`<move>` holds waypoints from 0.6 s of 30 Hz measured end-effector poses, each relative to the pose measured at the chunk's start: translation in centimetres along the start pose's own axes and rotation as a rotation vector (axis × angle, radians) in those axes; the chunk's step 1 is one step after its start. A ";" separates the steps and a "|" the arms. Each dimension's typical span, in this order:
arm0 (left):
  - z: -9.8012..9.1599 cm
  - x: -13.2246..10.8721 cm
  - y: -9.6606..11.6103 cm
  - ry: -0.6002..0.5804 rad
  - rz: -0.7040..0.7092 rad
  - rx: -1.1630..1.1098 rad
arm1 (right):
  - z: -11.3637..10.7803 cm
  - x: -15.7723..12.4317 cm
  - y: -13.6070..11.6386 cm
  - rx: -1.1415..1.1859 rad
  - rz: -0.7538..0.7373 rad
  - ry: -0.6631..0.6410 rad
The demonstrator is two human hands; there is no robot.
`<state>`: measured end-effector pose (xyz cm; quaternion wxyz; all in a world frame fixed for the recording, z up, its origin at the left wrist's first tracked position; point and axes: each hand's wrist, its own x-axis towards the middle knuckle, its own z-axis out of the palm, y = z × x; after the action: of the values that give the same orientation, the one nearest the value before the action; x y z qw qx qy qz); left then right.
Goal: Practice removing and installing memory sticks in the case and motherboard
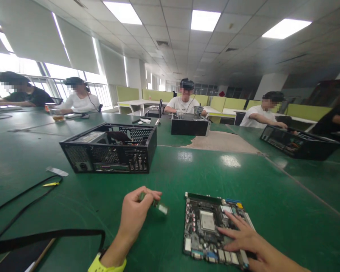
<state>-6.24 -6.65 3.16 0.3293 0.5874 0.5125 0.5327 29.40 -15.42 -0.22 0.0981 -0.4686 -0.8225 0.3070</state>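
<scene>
Pinched between the thumb and fingers of my left hand (135, 207) is a small green RAM stick (161, 208) with a white label, slightly blurred and held clear of the motherboard. My right hand (245, 234) rests with spread fingers on the right part of the motherboard (194, 241), hiding some of its slots. That board lies flat on the green table, its ports facing me. A square silver processor (207, 220) sits near its middle.
An open black computer case (110, 158) stands beyond my left hand. Cables (25, 196) and a dark flat object (25, 257) lie at left. Across the table, people work at other cases (190, 126), one at the right (297, 145). A cup (57, 115) stands far left.
</scene>
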 end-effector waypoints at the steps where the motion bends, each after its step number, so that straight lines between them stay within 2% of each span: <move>1: 0.4 0.0 0.0 -0.015 0.010 0.055 | -0.5 0.2 -0.3 0.051 0.004 -0.019; 3: 1.6 0.0 -0.1 -0.101 0.030 0.215 | -1.9 1.1 -0.5 0.167 0.017 -0.052; 5: 3.5 0.3 -0.4 -0.236 0.078 0.383 | -3.5 2.9 -0.3 0.248 0.054 0.005; 8: 6.6 0.9 -1.2 -0.377 0.182 0.589 | -4.2 6.8 0.6 0.115 0.138 0.308; 10: 8.3 1.3 -1.9 -0.421 0.228 0.708 | -3.3 9.3 1.4 -0.033 0.143 0.430; 13: 9.8 1.6 -2.7 -0.464 0.225 0.841 | -0.9 11.5 2.7 -0.067 0.080 0.451; 18: 9.9 1.9 -2.8 -0.448 0.224 0.892 | 1.4 11.3 3.8 -0.004 0.015 0.622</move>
<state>2.41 -2.57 -1.09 0.0896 0.8219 0.5407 0.1551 25.40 -5.19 -5.00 0.3419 -0.5463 -0.7502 0.1477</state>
